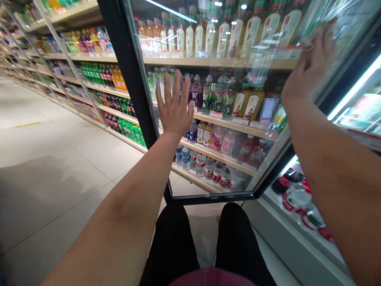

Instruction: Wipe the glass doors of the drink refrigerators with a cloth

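My left hand [174, 105] lies flat against the glass door [214, 197], fingers spread and holding nothing. Higher up on the right, my right hand [312, 65] presses a crumpled pale cloth [320, 33] to the same pane. Part of the cloth is hidden by my fingers. The black-framed door stands swung open in front of my knees. Rows of bottles show through its glass, along with some reflections.
A lit drinks cooler [297, 198] with bottles stands to the right, beside the door's edge. On the left, long shelves hold several rows of bottles, green ones [91, 73] among them. Pale tiled floor [53, 159] stretches out at the left.
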Tool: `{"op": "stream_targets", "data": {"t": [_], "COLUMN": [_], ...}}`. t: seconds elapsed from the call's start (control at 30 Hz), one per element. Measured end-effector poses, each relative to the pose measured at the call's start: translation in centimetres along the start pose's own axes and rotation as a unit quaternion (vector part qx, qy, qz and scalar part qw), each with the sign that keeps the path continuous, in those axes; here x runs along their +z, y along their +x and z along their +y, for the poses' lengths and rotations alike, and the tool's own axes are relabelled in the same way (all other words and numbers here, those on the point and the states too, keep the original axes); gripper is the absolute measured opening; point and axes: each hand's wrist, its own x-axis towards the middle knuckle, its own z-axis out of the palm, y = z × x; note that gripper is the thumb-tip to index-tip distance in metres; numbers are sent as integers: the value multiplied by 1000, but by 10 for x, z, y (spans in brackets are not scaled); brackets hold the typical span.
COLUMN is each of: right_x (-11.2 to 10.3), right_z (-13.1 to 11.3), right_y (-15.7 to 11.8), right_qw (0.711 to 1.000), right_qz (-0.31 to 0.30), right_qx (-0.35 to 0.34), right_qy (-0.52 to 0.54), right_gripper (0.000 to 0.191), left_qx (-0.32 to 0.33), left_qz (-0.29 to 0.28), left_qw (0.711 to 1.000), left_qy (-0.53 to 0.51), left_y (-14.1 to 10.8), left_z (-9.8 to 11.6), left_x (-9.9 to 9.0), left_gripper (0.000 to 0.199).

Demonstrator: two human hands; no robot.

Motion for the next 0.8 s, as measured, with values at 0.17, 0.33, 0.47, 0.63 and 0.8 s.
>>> {"op": "stream_targets", "data": {"t": [0.17, 0.33, 0.47, 0.63, 0.8], "right_x": [-11, -14, -6, -1, 17], "right_z": [-24, -32, -46, -48, -71], "right_y": [-32, 47, 36, 17, 81], "right_qw": [999, 993, 995, 997, 995], "right_qz": [3, -28, 10, 10, 34], "right_qx": [47, 82, 82, 70, 74], "right_qy": [-9, -85, -47, 3, -64], "right_gripper": [49, 50, 50, 52, 46], "left_qx": [5, 12, 8, 17, 8], "left_qz": [13, 15, 7, 11, 12], "left_qw": [1000, 998, 999, 999, 998], "left_qy": [-10, -51, -44, -36, -66], "left_y": [-2, -1, 1, 3, 1], "left_z": [0, -5, -5, -6, -4], "left_x": [0, 5, 7, 11, 7], "left_gripper": [63, 70, 64, 63, 63]}}
